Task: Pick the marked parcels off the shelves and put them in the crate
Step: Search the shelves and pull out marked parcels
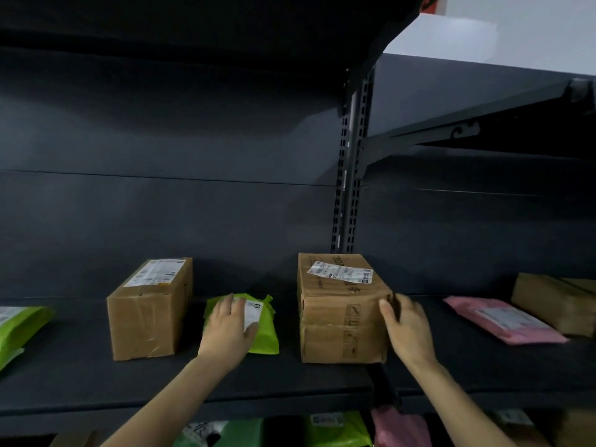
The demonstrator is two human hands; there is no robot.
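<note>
Head view of a dark metal shelf (290,375) holding parcels. Just below centre, toward seven o'clock, the left hand (227,324) lay flat on a green mailer (264,340), fingers straight and a little spread, the thumb over its white label (254,309). At four o'clock from centre, the right hand (408,327) held the front right corner of a large cardboard box (338,317), thumb on the front face and fingers bent round the side. A smaller cardboard box (148,317) stood at nine o'clock from the mailer. A second green mailer (19,330) lay at the far left edge. A pink mailer (503,321) and a brown parcel (548,301) lay at three o'clock from the large box. The crate was not in view, and which parcels carried the mark could not be told.

Likely risks: the flat palm had no hold on the slick mailer, so a pull toward six o'clock could have slid it off the shelf lip onto the parcels below. The one-handed corner grip on the large box looked weak. Dragged that way, the box might have pivoted, tipped over the edge, or swung toward three o'clock and knocked the pink mailer. Moving both parcels at once would have split attention. The dim light could also have led to a misread label and a wrong pick.
</note>
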